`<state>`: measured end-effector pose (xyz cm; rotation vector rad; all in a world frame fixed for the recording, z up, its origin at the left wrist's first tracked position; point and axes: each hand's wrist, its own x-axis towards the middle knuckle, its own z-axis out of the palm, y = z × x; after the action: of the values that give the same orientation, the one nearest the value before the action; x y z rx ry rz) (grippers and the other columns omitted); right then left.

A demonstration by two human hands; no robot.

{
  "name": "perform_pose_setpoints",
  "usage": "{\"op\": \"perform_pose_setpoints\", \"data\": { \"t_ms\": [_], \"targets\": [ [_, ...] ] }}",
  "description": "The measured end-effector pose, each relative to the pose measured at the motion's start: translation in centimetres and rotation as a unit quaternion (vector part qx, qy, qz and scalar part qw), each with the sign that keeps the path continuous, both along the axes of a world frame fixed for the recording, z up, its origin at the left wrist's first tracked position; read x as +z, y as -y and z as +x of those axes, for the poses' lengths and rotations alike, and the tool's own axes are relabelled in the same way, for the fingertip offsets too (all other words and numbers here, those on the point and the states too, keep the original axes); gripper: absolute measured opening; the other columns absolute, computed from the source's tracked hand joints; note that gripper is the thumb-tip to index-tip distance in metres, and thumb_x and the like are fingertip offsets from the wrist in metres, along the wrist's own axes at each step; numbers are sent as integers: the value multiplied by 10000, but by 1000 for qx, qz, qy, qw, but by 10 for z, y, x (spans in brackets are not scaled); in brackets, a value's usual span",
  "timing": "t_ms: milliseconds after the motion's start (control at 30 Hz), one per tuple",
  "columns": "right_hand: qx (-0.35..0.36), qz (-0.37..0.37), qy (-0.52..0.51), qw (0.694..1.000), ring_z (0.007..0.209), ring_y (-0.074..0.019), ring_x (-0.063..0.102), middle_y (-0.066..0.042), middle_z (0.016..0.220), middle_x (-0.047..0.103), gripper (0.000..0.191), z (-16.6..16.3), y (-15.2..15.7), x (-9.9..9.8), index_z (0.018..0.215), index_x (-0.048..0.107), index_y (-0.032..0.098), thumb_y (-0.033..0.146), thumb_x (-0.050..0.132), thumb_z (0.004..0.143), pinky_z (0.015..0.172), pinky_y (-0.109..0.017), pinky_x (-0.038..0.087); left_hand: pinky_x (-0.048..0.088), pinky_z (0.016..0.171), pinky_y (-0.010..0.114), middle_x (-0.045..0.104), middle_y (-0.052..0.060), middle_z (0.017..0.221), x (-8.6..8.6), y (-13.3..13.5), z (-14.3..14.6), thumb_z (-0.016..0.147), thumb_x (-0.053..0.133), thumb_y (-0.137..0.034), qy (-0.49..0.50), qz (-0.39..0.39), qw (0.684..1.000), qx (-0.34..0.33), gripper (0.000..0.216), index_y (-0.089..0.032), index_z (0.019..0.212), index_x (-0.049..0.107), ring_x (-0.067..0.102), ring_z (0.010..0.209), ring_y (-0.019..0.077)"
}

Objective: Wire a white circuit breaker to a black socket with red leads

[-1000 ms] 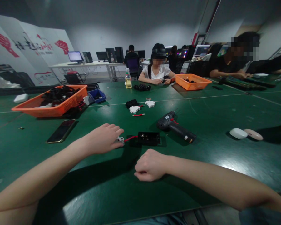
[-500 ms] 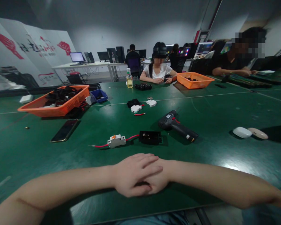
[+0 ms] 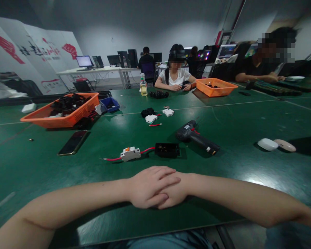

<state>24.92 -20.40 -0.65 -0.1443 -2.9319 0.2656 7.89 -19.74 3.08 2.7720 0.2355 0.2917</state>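
My left hand [image 3: 149,186] lies across the back of my right hand [image 3: 180,186], its fingers stretched out and slightly apart. The fingers of my right hand are hidden beneath it. Both rest at the near side of the green table. Just beyond them lies a white circuit breaker [image 3: 130,154] with an orange lever, a red wire [image 3: 113,159] sticking out to its left. Another red wire [image 3: 147,150] joins it to a black box-shaped part [image 3: 167,150] with metal pieces inside. Neither hand touches these parts. A cordless drill [image 3: 197,137] rests on its side behind them, to the right.
A phone [image 3: 73,143] and an orange basket [image 3: 48,121] of black parts are on the left, beside a blue bin [image 3: 111,104]. White breakers [image 3: 151,119] and a short red wire [image 3: 155,124] lie mid-table. A white case [image 3: 267,144] is right. Co-workers sit across, near another orange basket [image 3: 216,91].
My left thumb has drawn in against my right hand, and the dark gap between them has closed. The view has shifted slightly. The objects on the table stay put.
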Motion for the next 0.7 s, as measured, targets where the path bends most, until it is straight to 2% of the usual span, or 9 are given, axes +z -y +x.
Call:
{"op": "perform_pose_setpoints", "data": {
  "t_ms": [133,233,367,433,467,500,600,633,700],
  "targets": [
    [-2,6,7,1000,1138,-223,606,-78,1188,713,272,-1,0,-4,1086,734,151,232,689,831,1005,-295,435,411,1089,465,422,178,1485,-2,-2,0,899,486,-397,18,-19,1000,0,627,-202,1478,347,458,1327,310],
    [-3,30,-6,1000,1055,-217,632,-68,1107,730,226,-3,-2,-2,1028,735,166,282,667,847,931,-305,469,410,1086,470,423,173,1480,-1,-8,-1,885,529,-441,39,-68,997,-16,642,-222,1468,373,469,1314,323],
    [47,121,-42,991,874,-203,641,-72,901,718,208,-3,-1,12,889,712,153,321,589,890,829,-327,482,409,1075,420,479,168,1409,4,-18,-1,915,521,-478,84,-223,970,-53,544,-205,1385,486,500,1273,304],
    [82,182,-68,978,796,-188,623,-66,848,693,240,-2,2,21,853,691,152,324,540,923,774,-327,476,421,1035,388,564,149,1286,3,-19,0,950,478,-464,111,-345,932,-12,460,-181,1307,542,540,1198,269],
    [95,210,-84,969,771,-180,614,-64,838,684,261,0,4,26,844,683,152,330,519,942,743,-323,469,441,987,362,605,127,1189,2,-17,1,950,483,-469,127,-422,897,27,426,-171,1240,573,569,1122,244],
    [105,235,-100,961,751,-174,607,-62,830,677,282,1,6,29,838,677,153,340,503,958,711,-316,459,459,923,329,626,98,1081,0,-15,2,935,510,-482,143,-505,848,70,400,-162,1157,599,590,1025,213],
    [118,283,-152,940,681,-161,580,-52,775,645,300,4,7,34,818,660,148,349,501,974,621,-304,414,455,696,242,552,5,788,-6,-6,6,839,608,-534,138,-735,646,155,392,-152,932,598,545,719,125],
    [119,289,-172,934,652,-157,566,-44,747,626,295,5,6,34,806,652,147,348,511,970,596,-305,395,440,641,228,509,-16,724,-8,-3,7,816,623,-538,121,-785,584,165,391,-155,886,585,514,651,109],
    [108,294,-209,926,605,-151,535,-24,699,586,287,5,5,32,773,626,155,350,531,960,567,-310,360,409,559,210,444,-38,645,-9,0,8,803,627,-529,92,-847,495,170,374,-162,821,555,475,566,97]
  ]
}}
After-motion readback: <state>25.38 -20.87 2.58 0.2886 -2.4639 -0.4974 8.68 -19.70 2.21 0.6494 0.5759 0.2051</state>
